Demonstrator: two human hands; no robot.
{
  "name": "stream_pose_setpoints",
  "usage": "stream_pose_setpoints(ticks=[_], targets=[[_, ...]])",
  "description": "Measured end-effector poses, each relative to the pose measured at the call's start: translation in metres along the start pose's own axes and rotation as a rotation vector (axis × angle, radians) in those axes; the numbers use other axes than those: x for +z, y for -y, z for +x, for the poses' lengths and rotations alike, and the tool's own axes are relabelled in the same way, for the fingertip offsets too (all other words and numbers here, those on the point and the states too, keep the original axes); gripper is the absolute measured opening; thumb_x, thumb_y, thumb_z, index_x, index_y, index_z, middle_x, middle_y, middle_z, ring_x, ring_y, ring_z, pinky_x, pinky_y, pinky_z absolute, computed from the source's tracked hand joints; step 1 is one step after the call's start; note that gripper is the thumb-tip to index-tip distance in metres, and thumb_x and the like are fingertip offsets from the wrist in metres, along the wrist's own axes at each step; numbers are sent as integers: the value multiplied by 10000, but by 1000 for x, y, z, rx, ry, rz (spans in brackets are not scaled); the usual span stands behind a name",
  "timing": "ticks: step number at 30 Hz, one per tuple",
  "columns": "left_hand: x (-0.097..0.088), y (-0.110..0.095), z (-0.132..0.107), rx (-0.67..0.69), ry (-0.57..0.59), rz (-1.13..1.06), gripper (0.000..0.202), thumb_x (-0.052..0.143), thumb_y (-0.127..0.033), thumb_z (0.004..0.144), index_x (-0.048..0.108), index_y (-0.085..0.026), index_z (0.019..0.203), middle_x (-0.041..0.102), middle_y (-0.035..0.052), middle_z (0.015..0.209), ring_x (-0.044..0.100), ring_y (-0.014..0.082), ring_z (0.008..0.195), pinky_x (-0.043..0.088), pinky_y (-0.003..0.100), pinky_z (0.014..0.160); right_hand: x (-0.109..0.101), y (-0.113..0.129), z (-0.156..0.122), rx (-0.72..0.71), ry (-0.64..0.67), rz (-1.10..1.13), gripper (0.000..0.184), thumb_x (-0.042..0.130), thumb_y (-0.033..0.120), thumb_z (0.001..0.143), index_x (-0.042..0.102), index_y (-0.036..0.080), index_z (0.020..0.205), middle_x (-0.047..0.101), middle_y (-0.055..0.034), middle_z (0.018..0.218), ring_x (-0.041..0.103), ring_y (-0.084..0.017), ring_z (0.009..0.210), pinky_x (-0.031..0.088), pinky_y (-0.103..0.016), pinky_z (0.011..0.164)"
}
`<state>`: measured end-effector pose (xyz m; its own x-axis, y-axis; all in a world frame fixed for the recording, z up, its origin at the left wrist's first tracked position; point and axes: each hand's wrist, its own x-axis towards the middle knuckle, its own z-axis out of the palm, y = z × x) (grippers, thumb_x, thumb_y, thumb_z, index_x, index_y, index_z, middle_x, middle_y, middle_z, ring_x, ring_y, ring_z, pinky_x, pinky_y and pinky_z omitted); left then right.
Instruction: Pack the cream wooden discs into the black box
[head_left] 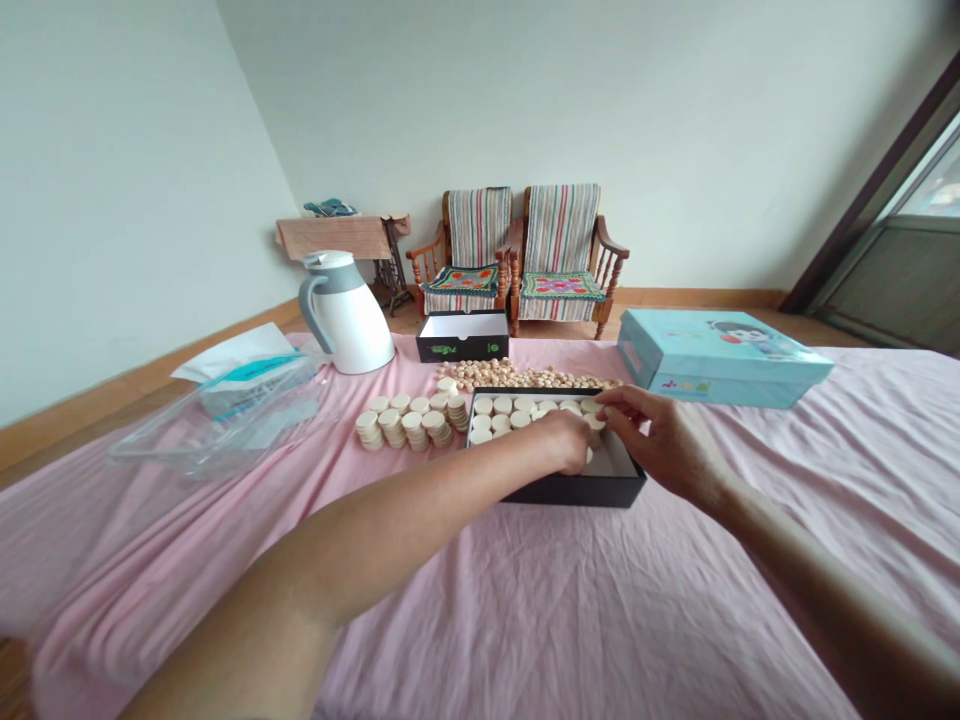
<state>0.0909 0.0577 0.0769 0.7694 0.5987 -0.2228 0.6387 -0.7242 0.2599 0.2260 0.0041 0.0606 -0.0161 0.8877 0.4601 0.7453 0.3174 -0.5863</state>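
A black box with a pale inside stands in front of me, with stacks of round, pale wooden discs filling its left and back parts. My left hand reaches down into the box, fingers curled and mostly hidden; the edge of a disc shows by its fingertips. At the box's right back corner, my right hand has its thumb and forefinger apart, their tips at the rightmost disc stack. Left of the box, more stacked discs stand in rows on the pink cloth.
Behind the box lie many small wooden pieces and an open black box part. A white and grey jug and clear plastic packaging are at left. A light blue box sits at right. Two wooden armchairs stand beyond.
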Motion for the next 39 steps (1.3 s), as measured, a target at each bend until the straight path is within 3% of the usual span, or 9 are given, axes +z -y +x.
stream_pose_setpoints(ticks=[4,7,11,14,21,26,33,39], targets=[[-16,-4,-15,-15,16,117,240,728,-166,606,690,-71,824,691,184,884,645,336,895,502,361,759,0,1,-1,-44,139,-109,225,440,203,797,656,226,852,683,-11,738,607,-163,665,423,-259,600],[-30,-2,-29,-34,-34,148,215,668,-122,643,695,-68,849,698,180,888,655,318,881,502,345,748,-1,14,-1,-64,260,-214,240,410,148,796,644,194,773,668,-33,704,579,-152,623,375,-247,564],[-39,10,-45,-61,-74,144,200,563,-26,653,709,-101,767,713,125,798,670,253,812,495,290,714,-2,33,2,0,432,-329,210,426,54,737,552,183,630,563,-10,545,430,-107,473,261,-242,478],[-36,19,-50,-72,-90,98,252,527,5,635,715,-134,730,704,57,682,666,183,695,484,230,649,2,38,5,22,488,-383,203,445,16,674,498,184,572,533,-8,529,383,-99,479,236,-252,479],[-30,31,-52,-46,-226,-23,288,495,-27,668,727,-164,771,709,20,681,667,149,715,476,199,661,11,31,8,56,446,-438,183,446,25,644,491,173,548,528,-11,523,388,-95,493,222,-249,482],[-31,39,-67,-55,-391,-119,252,495,-69,707,716,-154,795,720,33,764,659,148,741,485,226,710,21,23,17,58,295,-441,160,447,117,762,599,168,757,645,-56,683,535,-139,612,270,-246,529],[-18,63,-85,-99,-635,-347,166,504,-140,753,666,-154,789,698,31,731,657,131,642,495,203,577,46,30,24,101,268,-525,92,491,214,770,569,171,794,670,-80,734,593,-184,676,258,-263,542],[0,87,-102,-143,-775,-617,131,504,-221,794,618,-158,800,681,32,750,651,117,529,476,168,434,42,19,34,185,192,-422,80,529,193,707,574,183,773,663,-38,715,581,-160,658,304,-245,559]])
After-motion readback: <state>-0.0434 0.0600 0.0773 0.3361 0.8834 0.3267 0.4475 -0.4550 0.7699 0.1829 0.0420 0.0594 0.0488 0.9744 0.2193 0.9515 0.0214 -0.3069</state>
